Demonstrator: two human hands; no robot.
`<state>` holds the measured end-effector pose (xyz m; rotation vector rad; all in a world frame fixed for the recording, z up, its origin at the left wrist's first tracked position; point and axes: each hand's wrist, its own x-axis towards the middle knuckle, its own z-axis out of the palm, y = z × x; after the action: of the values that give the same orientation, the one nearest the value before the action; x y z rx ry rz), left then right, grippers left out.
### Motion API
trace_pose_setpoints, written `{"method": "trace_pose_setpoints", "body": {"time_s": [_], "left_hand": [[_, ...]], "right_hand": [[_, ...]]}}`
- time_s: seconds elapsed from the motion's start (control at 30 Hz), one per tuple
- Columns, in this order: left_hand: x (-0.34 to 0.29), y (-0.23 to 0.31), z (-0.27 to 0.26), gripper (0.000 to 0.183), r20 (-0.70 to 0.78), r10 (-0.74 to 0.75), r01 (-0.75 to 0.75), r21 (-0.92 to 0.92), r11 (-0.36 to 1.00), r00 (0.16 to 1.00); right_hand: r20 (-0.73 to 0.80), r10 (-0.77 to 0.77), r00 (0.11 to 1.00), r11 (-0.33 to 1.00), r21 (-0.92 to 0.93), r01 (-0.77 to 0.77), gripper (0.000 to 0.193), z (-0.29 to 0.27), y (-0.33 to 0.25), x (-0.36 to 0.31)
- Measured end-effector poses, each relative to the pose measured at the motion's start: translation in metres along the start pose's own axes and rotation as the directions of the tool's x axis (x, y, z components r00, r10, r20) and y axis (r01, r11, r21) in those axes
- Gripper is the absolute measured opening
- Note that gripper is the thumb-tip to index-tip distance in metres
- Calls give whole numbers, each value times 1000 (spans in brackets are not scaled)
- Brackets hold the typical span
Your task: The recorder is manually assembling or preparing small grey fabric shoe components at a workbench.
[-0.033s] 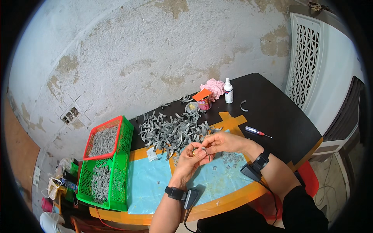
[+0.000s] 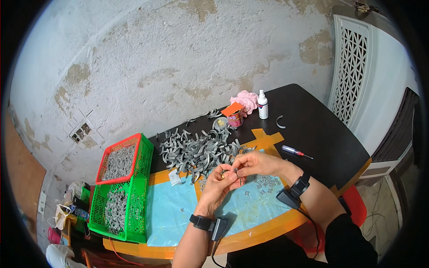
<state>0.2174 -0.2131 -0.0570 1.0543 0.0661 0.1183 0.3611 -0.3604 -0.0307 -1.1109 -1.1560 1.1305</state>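
Observation:
My left hand [image 2: 217, 190] and my right hand [image 2: 255, 164] meet over the front of the table, fingertips pinched together. Between them is a small grey curved strip [image 2: 241, 181], mostly covered by the fingers, with one end showing. Just beyond the hands lies a big heap of grey curved strips [image 2: 196, 152]. Small grey square pieces [image 2: 267, 184] are scattered on the light-blue sheet [image 2: 167, 214] near my right wrist. A little white packet [image 2: 174, 177] rests at the heap's near left edge.
At the left, a green crate [image 2: 142, 178] and a red-rimmed basket [image 2: 134, 165] hold many small grey pieces. Farther back stand a tin [image 2: 235, 119], a white spray bottle [image 2: 262, 106] and a pink cloth [image 2: 245, 101]. A screwdriver [image 2: 294, 151] lies at the right.

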Motion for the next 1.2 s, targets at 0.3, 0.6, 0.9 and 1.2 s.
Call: {"method": "trace_pose_setpoints", "body": {"time_s": [0.3, 0.6, 0.9, 1.2], "left_hand": [[2, 0, 7, 10, -133, 48, -62, -108, 992, 990], [0, 7, 5, 10, -180, -21, 4, -92, 996, 984], [-1, 9, 2, 12, -186, -42, 32, -57, 998, 982], [-1, 8, 5, 13, -191, -11, 7, -21, 1000, 982]], "right_hand": [[-293, -203, 934, 978, -107, 179, 11, 2, 11, 7], [-333, -229, 915, 965, -197, 170, 8, 3, 7, 4], [-293, -207, 933, 975, -137, 174, 6, 0, 8, 5], [-274, -212, 938, 977, -69, 201, 8, -2, 8, 5]]}}
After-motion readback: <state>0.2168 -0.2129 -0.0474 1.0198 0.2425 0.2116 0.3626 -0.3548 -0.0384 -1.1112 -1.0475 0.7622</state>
